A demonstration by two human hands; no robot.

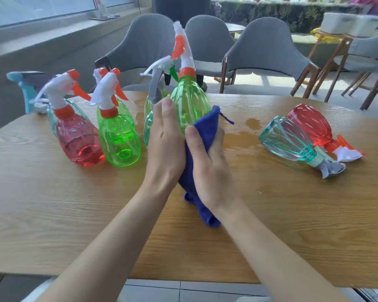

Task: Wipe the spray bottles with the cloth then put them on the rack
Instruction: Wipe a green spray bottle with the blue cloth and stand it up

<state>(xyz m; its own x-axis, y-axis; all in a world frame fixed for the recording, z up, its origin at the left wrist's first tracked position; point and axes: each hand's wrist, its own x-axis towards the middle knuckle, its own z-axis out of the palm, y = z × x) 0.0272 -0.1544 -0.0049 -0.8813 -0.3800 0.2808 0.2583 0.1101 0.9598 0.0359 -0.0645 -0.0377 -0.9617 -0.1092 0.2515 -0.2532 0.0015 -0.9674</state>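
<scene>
Curling round the blue cloth [205,127], the fingers [220,135] of the right hand [210,166] press it to the green spray bottle [190,105] at frame centre. The left hand [166,144] grips the bottle's left side, fingers together. Wiping looks to be the step in hand; racking follows, yet no rack shows.

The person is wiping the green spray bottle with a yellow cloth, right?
Not quite. The head view shows the cloth is blue, not yellow. The rest is right: the right hand holds the cloth against the green spray bottle, and the left hand holds the bottle.
</scene>
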